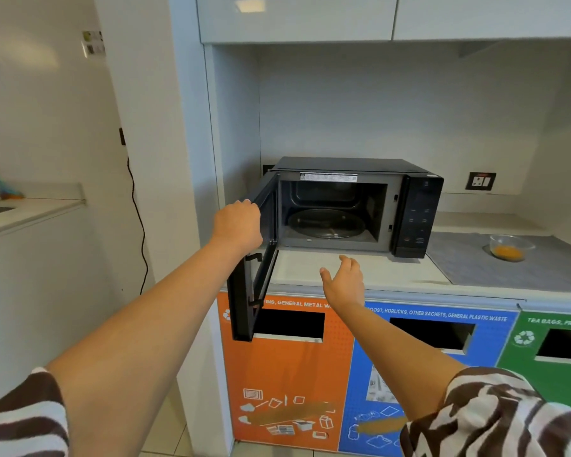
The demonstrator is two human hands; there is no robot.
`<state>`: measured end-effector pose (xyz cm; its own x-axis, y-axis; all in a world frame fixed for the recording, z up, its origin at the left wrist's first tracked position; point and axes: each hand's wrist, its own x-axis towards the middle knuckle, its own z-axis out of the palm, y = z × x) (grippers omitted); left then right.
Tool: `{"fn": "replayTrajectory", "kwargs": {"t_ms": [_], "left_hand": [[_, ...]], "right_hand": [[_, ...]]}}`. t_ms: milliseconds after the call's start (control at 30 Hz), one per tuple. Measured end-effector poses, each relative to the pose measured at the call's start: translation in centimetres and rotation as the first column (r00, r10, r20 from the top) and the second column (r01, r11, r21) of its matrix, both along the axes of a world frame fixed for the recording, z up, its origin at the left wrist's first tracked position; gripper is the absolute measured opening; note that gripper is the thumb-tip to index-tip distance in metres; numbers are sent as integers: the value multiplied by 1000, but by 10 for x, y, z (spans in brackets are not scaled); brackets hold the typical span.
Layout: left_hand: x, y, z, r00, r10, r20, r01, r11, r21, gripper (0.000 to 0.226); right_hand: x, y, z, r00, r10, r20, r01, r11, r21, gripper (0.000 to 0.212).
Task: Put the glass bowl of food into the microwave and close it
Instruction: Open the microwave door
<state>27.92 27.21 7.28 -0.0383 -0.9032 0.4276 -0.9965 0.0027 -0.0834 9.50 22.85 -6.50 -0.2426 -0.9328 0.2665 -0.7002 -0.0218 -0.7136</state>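
A black microwave stands on the counter with its door swung wide to the left. Its cavity holds only the glass turntable. My left hand is closed over the top edge of the door. My right hand hovers open and empty above the counter, just in front of the cavity. The glass bowl of food, with orange food in its bottom, sits on a grey mat to the right of the microwave, well apart from both hands.
Below the counter stand orange, blue and green recycling bins with dark slots. A wall socket sits behind the mat. Cupboards hang overhead. A black cable runs down the wall at left.
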Motion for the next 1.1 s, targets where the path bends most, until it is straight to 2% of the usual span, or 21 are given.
{"fn": "replayTrajectory", "kwargs": {"t_ms": [500, 600, 700, 800, 933, 1100], "left_hand": [[10, -7, -4, 999, 40, 31, -40, 999, 5, 39], [2, -6, -3, 996, 94, -10, -93, 996, 11, 35], [-10, -4, -2, 990, 119, -75, -124, 990, -63, 31], [-32, -2, -2, 992, -7, -128, -16, 984, -179, 37], [-64, -6, -9, 948, -226, -225, 162, 949, -271, 26], [-97, -22, -23, 892, -314, -327, 225, 933, -281, 29]], "right_hand": [[4, 6, 12, 999, 43, -9, -42, 999, 33, 59], [-1, 8, 12, 999, 46, -7, -45, 999, 28, 59], [-6, 10, 12, 999, 42, 0, -42, 999, 17, 58], [-14, 12, 13, 999, 38, -1, -38, 999, 16, 58], [-27, 11, 15, 1000, 30, -6, -30, 999, 14, 57], [-51, 7, 20, 999, 30, -12, -30, 999, -11, 56]]}}
